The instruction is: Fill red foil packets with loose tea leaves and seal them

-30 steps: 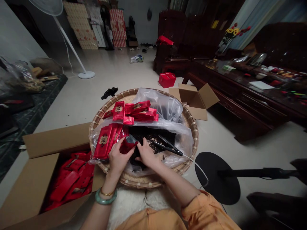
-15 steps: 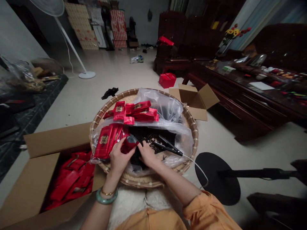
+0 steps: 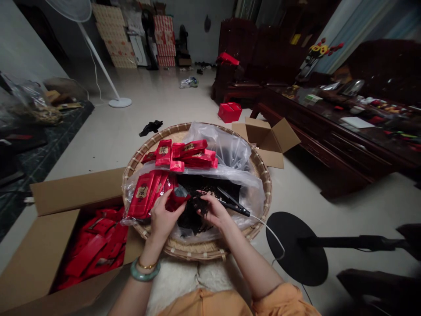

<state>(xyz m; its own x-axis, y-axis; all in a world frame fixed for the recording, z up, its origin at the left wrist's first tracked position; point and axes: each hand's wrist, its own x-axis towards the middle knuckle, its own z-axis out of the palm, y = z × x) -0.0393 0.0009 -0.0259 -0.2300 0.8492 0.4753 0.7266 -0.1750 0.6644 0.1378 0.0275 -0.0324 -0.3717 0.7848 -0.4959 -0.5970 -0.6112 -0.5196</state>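
My left hand [image 3: 162, 216] grips a small red packet [image 3: 176, 199] with its mouth held open, over a round woven tray [image 3: 210, 250]. My right hand [image 3: 212, 210] is pinched on a clump of dark loose tea [image 3: 198, 202], raised just beside the packet's mouth. Below them a clear plastic bag [image 3: 226, 149] lies spread in the tray with a heap of the same dark tea [image 3: 194, 221]. A stack of red packets [image 3: 144, 193] leans by my left hand, and more red packets [image 3: 187, 153] lie further back on the tray.
Black tongs with a white cord [image 3: 232, 202] rest on the tea at the right. A cardboard box [image 3: 59, 193] of red packets stands at my left, an empty box [image 3: 266, 136] behind the tray. A black fan base [image 3: 296, 248] lies at right, a dark wooden table [image 3: 332, 131] beyond.
My right hand has lifted out of the tea heap with a pinch of leaves and moved up and right, level with the packet's mouth. The left hand and packet have stayed put.
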